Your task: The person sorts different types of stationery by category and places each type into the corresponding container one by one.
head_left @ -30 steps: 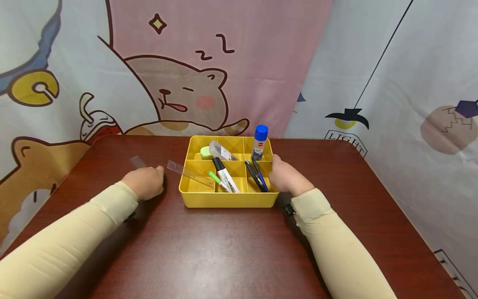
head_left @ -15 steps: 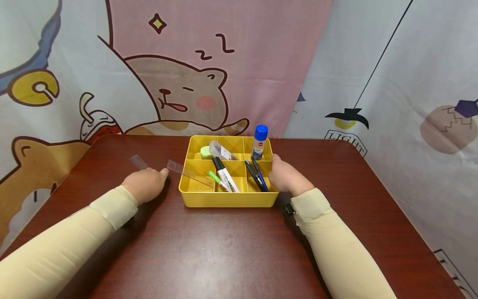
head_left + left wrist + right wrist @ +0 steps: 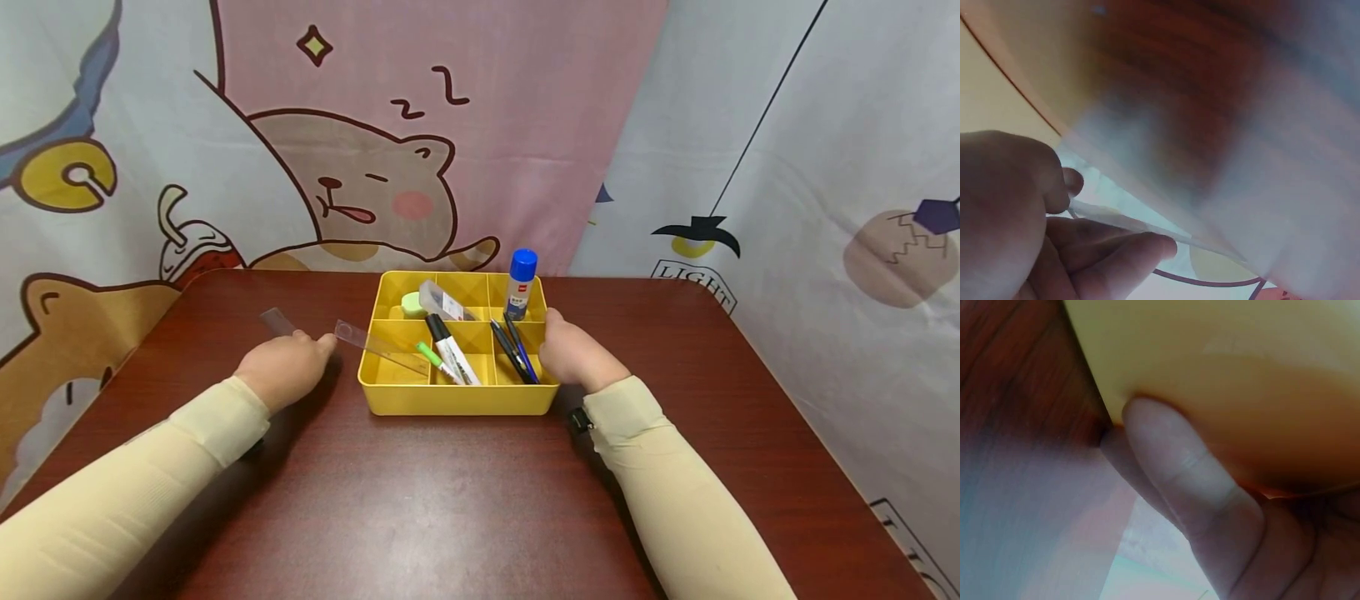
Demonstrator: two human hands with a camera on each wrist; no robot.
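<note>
My left hand (image 3: 287, 367) is left of a yellow divided tray (image 3: 459, 401), pinching a clear plastic ruler (image 3: 277, 322). One end of that ruler sticks out beyond the fingers. In the left wrist view the ruler (image 3: 1119, 220) appears almost edge-on between thumb and fingers. A second clear ruler (image 3: 362, 337) leans over the tray's left wall, its lower end inside the front left compartment. On the other side, my right hand (image 3: 577, 352) grips the tray's right wall. In the right wrist view a digit (image 3: 1169, 450) presses flat against the yellow wall (image 3: 1235, 394).
A black-capped white marker (image 3: 454, 350) and a green-capped pen (image 3: 435, 360) lean in the front middle compartment. Pens (image 3: 517, 352) stand front right. At the back are a glue stick (image 3: 520, 287), a translucent case (image 3: 446, 302) and a pale green piece (image 3: 412, 305). A printed cloth (image 3: 525, 125) hangs behind the table.
My left hand has turned a little, its forefinger side now reaching farther right, and the wrist has shifted slightly left. The right hand and the tray stay in place.
</note>
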